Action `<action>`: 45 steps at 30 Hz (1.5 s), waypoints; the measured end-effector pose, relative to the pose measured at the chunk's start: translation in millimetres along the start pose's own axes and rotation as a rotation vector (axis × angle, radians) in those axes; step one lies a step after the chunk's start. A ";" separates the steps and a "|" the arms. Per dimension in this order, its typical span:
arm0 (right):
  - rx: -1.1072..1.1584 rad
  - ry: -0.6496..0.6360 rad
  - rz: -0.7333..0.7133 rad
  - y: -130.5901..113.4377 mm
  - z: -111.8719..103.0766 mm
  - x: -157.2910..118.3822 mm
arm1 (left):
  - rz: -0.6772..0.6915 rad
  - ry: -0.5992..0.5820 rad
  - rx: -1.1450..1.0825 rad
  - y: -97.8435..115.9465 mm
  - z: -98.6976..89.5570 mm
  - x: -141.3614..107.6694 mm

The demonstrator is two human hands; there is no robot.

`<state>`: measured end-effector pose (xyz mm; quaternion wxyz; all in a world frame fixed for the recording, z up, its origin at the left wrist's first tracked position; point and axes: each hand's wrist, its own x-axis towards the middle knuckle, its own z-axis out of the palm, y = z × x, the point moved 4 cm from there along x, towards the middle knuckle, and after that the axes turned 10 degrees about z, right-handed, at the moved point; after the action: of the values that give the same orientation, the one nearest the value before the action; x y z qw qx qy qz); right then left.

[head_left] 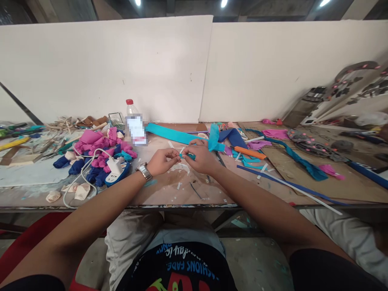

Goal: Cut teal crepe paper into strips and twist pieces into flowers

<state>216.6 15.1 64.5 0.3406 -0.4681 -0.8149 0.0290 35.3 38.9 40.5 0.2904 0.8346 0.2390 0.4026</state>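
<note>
Near the middle of the table my left hand [163,161] and my right hand [200,157] almost meet at the fingertips. Between them is a small teal piece [190,156], pinched by the right fingers and touched or held at its left end by the left fingertips. A thin white bit stands up beside it. Just behind the hands lies a long turquoise strip [172,134], with an upright turquoise piece [214,136] near its right end. A dark blue folded strip [233,138] is to the right of that.
Pink and dark blue fabric pieces [100,141] and a power strip [115,171] with a white cable lie at left. Behind them stand a red-capped bottle [131,107] and a lit phone [136,130]. An orange tool [250,152], long strips and cardboard [291,178] are at right.
</note>
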 end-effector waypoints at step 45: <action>-0.118 0.010 -0.069 -1.0 3.1 -3.4 | -0.273 0.034 -0.294 -18.3 7.4 1.2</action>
<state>215.2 12.7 60.7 0.3173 -0.4589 -0.8292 -0.0331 38.9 50.7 25.0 0.4572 0.7359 0.2935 0.4041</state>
